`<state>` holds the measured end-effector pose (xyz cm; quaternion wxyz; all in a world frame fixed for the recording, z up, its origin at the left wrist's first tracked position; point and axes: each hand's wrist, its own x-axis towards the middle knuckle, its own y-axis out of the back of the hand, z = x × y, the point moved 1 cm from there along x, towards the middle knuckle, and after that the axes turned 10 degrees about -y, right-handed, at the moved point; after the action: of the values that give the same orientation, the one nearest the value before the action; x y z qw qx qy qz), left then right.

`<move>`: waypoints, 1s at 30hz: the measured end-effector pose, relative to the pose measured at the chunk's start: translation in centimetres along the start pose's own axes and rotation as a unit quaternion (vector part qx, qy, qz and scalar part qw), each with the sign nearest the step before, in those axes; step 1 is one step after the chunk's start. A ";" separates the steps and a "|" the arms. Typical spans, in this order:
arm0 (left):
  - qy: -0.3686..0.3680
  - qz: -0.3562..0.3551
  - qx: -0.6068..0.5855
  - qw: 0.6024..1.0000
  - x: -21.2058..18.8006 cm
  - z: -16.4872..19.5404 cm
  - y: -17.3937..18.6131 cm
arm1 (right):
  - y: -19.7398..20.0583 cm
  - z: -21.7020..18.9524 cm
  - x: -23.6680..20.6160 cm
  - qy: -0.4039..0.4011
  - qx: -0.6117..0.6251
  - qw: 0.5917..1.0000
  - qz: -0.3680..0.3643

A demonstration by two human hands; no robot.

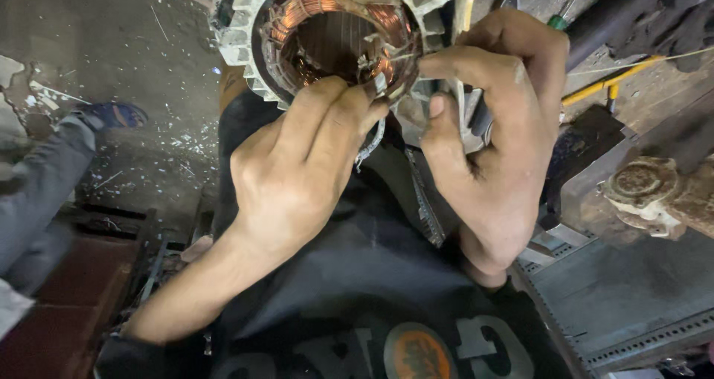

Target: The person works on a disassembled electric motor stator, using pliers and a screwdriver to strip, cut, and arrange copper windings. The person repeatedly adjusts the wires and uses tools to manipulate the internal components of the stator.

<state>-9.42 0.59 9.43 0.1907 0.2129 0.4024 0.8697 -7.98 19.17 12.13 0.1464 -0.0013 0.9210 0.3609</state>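
Fingers of left hand (297, 171) and right hand (494, 126) pinch wire ends at motor stator (327, 29) rim.

No packages, labels, signs or screens show here. The nearest thing is a round orange printed emblem (419, 353) with pale lettering on the dark shirt at the bottom edge, partly cut off by the frame.

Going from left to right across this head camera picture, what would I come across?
Blue shoe → left hand at the rim of the finned motor housing with copper windings → right hand → yellow bar → rusty round metal part.
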 end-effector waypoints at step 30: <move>0.075 0.044 -0.192 0.977 -1.5 0.6 0.3 | -0.4 -0.3 -0.9 0.035 0.000 0.999 0.038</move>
<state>-7.88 0.03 9.65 0.1587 0.1236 0.2311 0.9519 -7.17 18.61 12.28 0.1002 0.0212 0.9250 0.3660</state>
